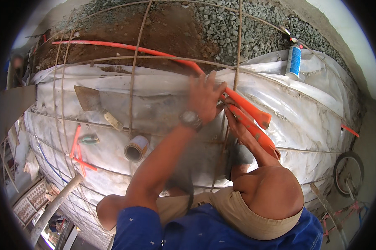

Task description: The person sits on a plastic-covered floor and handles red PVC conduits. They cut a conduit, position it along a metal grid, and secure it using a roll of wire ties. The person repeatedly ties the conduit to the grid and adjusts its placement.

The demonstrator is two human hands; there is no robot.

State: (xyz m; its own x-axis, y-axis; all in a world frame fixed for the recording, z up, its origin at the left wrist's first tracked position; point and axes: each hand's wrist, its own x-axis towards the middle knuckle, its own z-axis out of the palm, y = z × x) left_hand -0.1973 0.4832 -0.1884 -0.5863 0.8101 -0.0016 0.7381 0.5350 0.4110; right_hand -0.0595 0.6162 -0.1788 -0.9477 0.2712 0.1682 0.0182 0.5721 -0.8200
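Observation:
Orange plastic pipes run between my hands. One long orange pipe [125, 46] comes in from the far left, and two wider pipe ends, an upper one [250, 109] and a lower one [259, 135], stick out toward the lower right. My left hand [202, 95], with a watch on its wrist, is closed over the pipe where these parts meet; it is slightly blurred. Just right of it, my right hand [234, 121] grips the lower orange pipe from beneath, its fingers partly hidden. Whether the pipes are joined under my hands, I cannot tell.
White plastic sheeting [304, 121] lies under a grid of rebar [134, 75]. On it are a trowel [88, 98], an open tin [136, 148], a greenish bottle [89, 139] and orange offcuts [76, 139]. A blue torch canister [294, 61] stands near gravel [225, 29]. A wheel [337, 175] is at right.

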